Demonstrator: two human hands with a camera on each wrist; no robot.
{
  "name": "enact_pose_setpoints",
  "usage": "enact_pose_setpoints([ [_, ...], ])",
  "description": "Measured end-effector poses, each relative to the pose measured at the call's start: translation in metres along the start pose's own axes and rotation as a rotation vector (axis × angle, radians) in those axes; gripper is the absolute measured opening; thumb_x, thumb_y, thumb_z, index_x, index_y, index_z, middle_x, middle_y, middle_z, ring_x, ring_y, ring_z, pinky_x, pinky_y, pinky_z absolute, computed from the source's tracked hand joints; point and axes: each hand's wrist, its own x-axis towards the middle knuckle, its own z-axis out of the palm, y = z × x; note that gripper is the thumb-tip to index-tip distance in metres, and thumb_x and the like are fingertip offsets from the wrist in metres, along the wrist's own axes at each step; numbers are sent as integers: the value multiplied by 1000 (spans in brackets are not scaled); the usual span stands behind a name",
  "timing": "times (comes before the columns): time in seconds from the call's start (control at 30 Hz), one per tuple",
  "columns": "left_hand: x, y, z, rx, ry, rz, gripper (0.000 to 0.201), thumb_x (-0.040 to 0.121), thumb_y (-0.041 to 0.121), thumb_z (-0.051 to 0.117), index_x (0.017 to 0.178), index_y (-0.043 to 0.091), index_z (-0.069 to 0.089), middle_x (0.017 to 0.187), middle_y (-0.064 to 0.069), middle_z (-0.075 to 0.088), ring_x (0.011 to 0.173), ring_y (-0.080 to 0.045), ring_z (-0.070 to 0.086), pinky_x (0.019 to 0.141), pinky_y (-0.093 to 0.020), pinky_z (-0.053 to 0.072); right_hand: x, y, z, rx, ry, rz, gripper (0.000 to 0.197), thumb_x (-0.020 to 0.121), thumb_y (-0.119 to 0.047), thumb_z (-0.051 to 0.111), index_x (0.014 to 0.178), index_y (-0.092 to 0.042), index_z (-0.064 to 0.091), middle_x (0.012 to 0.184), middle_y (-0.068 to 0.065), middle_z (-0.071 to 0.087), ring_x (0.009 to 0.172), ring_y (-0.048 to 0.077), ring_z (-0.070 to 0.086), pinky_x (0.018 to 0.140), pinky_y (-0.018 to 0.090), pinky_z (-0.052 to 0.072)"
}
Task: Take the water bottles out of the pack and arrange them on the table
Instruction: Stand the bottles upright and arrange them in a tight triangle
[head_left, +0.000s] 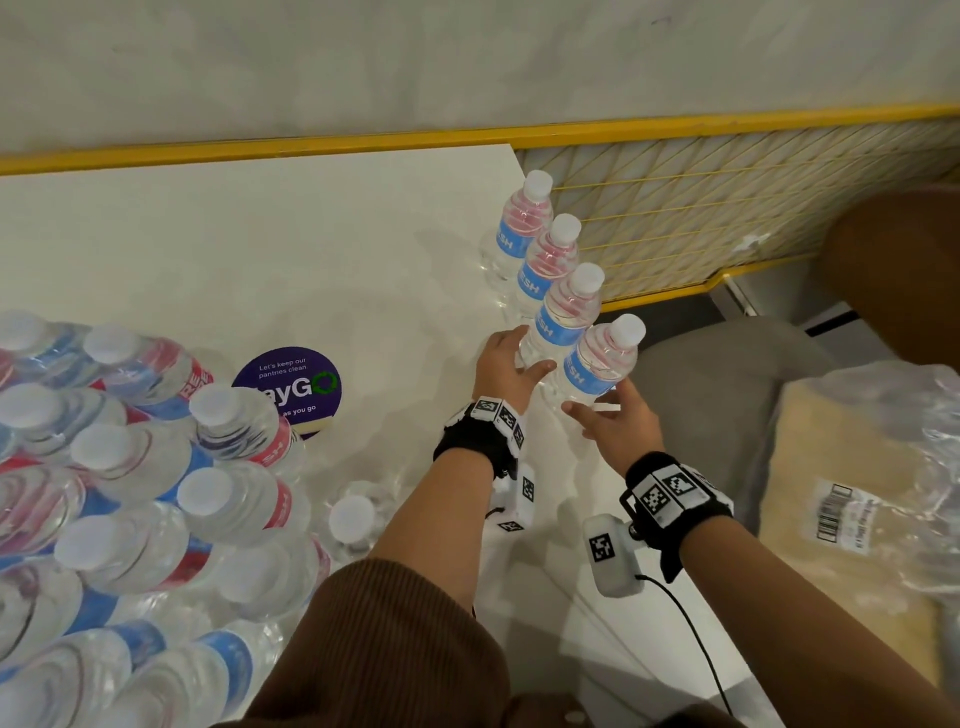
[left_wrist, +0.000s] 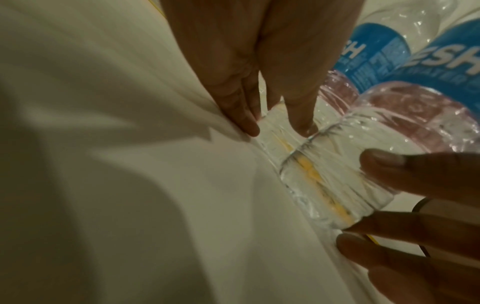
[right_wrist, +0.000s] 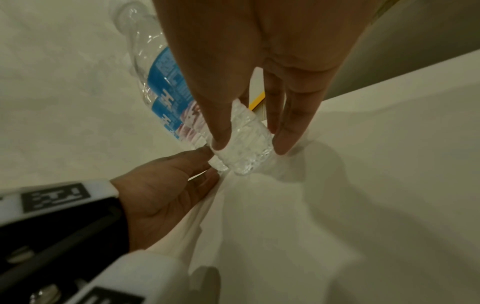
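Note:
Four clear water bottles with blue labels and white caps stand in a row along the right edge of the white table (head_left: 260, 260). My left hand (head_left: 524, 351) pinches the base of the third bottle (head_left: 563, 317) between thumb and fingers (left_wrist: 249, 127). My right hand (head_left: 597, 402) holds the base of the fourth, nearest bottle (head_left: 602, 358) the same way; the right wrist view shows this bottle (right_wrist: 244, 148) standing on the table between thumb and fingers (right_wrist: 283, 144). The opened pack (head_left: 130, 493), with several bottles in it, fills the table's left side.
A single bottle (head_left: 353, 519) stands in torn wrap by my left forearm. A round purple sticker (head_left: 293, 387) lies on the table. A yellow mesh fence (head_left: 701, 208) runs behind the row. A plastic-wrapped beige package (head_left: 857, 493) and a grey seat (head_left: 717, 389) are off the table's right edge.

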Motion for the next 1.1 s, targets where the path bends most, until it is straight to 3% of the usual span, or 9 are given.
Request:
enact_pose_setpoints([
  [0.33,6,1,-10,30,-92,-19,59,78,10,74,133,7,51,131,-12,55,121,-25,53,100,-27,40,-1,1,2,8,12,-3,66,76,-34,76,132,-26,43,120,-5,57,90,18,67,81,33,54],
  [0.67,6,6,-15,21,-125,-27,55,82,17,71,134,11,51,131,-11,57,119,-23,55,91,-20,37,6,5,5,53,-60,-10,50,82,-25,71,128,-30,51,126,-3,60,108,21,61,94,46,51],
  [1.1,5,11,-17,54,-136,-86,57,83,18,70,136,13,49,133,-11,56,120,-23,54,91,-21,37,10,9,3,58,-107,-27,65,84,-22,69,140,-32,36,136,-3,53,114,21,58,96,47,50],
])
